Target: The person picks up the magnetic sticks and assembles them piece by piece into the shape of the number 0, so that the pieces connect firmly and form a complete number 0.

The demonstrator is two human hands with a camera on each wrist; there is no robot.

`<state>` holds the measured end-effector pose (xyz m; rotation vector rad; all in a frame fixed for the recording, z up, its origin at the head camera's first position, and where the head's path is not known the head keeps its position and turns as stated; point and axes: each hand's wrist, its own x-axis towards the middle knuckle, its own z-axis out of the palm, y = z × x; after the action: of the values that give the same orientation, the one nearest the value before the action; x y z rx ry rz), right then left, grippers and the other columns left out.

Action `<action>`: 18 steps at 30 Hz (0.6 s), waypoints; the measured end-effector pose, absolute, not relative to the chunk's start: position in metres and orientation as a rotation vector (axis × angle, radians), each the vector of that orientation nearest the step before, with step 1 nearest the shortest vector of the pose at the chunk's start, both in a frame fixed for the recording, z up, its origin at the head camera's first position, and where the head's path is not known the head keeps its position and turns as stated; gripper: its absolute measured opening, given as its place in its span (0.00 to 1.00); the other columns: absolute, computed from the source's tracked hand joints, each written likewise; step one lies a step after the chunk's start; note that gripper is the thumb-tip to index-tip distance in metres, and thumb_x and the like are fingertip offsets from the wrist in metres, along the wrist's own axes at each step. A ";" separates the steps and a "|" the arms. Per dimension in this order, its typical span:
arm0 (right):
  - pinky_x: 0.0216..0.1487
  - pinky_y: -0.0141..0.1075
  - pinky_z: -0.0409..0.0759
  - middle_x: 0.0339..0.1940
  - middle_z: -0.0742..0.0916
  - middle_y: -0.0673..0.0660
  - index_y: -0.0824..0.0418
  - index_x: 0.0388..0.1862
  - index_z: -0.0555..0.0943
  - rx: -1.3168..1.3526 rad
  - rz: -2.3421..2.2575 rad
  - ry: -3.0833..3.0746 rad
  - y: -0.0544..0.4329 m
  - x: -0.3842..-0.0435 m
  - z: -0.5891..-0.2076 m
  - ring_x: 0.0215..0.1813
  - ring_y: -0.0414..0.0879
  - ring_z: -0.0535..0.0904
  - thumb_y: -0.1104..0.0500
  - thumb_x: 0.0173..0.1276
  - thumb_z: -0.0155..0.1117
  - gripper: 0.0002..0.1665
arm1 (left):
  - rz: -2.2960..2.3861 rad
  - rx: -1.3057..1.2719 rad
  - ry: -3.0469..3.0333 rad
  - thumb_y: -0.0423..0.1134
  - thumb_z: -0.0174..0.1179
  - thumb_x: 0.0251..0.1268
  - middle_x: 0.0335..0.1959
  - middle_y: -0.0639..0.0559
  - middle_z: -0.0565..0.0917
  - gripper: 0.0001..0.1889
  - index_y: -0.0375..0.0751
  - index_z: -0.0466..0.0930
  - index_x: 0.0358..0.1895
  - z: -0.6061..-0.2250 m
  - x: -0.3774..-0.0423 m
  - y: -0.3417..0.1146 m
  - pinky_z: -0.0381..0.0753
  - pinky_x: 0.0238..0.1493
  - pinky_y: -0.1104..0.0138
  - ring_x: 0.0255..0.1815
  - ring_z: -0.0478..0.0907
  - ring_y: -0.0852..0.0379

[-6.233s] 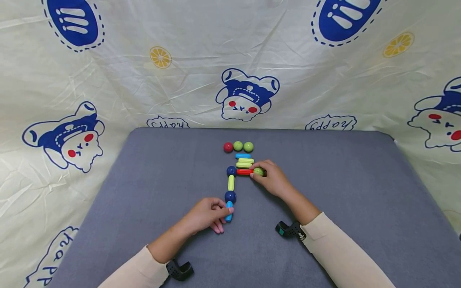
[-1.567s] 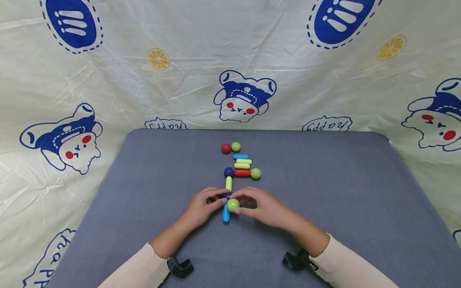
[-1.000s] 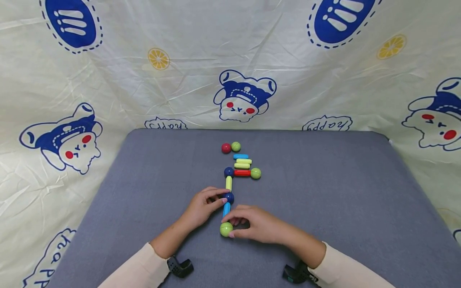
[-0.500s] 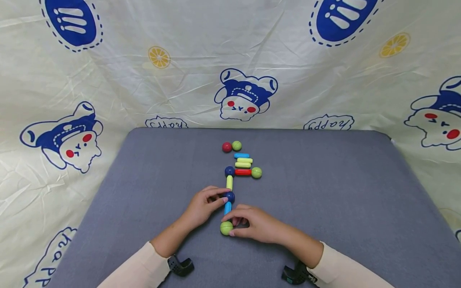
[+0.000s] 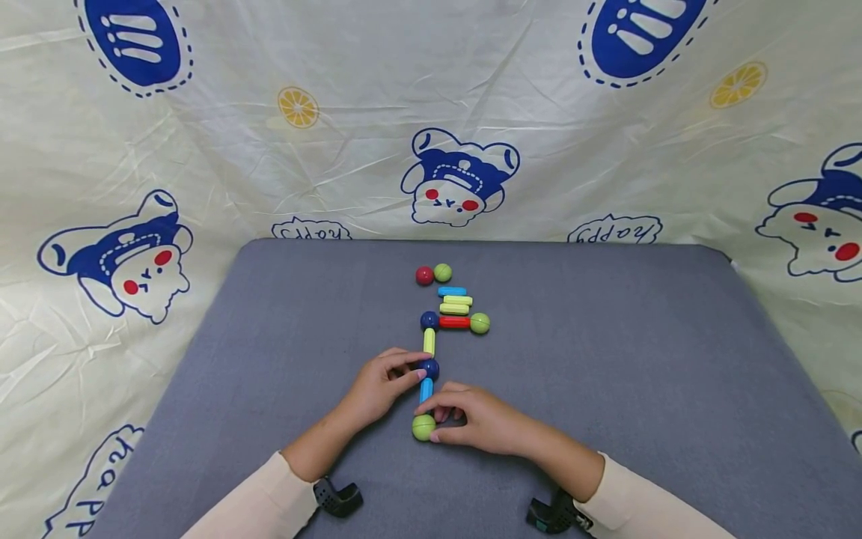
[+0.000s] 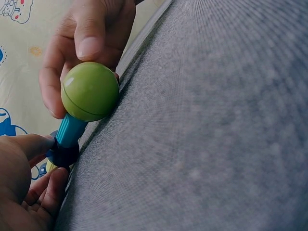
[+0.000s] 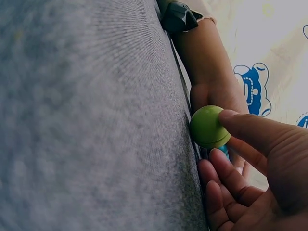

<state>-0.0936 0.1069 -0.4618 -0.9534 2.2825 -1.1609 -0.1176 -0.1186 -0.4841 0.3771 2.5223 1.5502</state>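
Observation:
A chain of magnetic balls and rods runs down the middle of the table. My left hand [image 5: 385,382] pinches its lower dark blue ball [image 5: 430,369] between thumb and fingers. Below that ball a light blue rod [image 5: 426,389] leads to a green ball [image 5: 423,427], which my right hand [image 5: 485,421] grips with thumb and forefinger. In the left wrist view the green ball [image 6: 90,91] sits against the rod's end. Above the left hand, a yellow rod [image 5: 429,342] joins the upper dark blue ball [image 5: 429,320], from which a red rod [image 5: 454,322] reaches right to another green ball [image 5: 480,323].
Just beyond the chain lie two loose yellow rods [image 5: 454,308] and a light blue rod [image 5: 452,291]. Behind them are a red ball [image 5: 424,275] and a green ball [image 5: 442,272]. Grey cloth [image 5: 606,359] covers the table; a printed curtain [image 5: 364,172] hangs behind.
The right hand has taken a green ball from the back row and brought it to the light blue rod's near end. The left hand has shifted from that rod to the dark blue ball.

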 end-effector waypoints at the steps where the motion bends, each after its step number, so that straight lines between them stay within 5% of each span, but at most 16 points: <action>1: 0.47 0.29 0.79 0.41 0.83 0.48 0.47 0.57 0.85 -0.950 -1.167 2.277 0.107 -0.094 -0.462 0.44 0.37 0.78 0.52 0.68 0.71 0.18 | 1.553 0.376 2.522 0.46 0.64 0.70 0.46 0.55 0.84 0.14 0.59 0.86 0.56 -0.484 -0.118 -0.118 0.75 0.37 0.70 0.36 0.76 0.58; 18: 0.45 0.31 0.81 0.43 0.85 0.52 0.55 0.57 0.83 -0.822 -1.384 2.371 0.121 -0.115 -0.454 0.42 0.38 0.79 0.53 0.70 0.69 0.19 | 1.551 0.376 2.533 0.46 0.65 0.70 0.45 0.57 0.84 0.14 0.60 0.86 0.56 -0.484 -0.117 -0.118 0.75 0.37 0.71 0.37 0.75 0.59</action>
<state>-0.1151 0.1214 -0.4541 -0.8222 2.3705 -1.3839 -0.1171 -0.1177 -0.4841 0.3763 2.5326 1.5509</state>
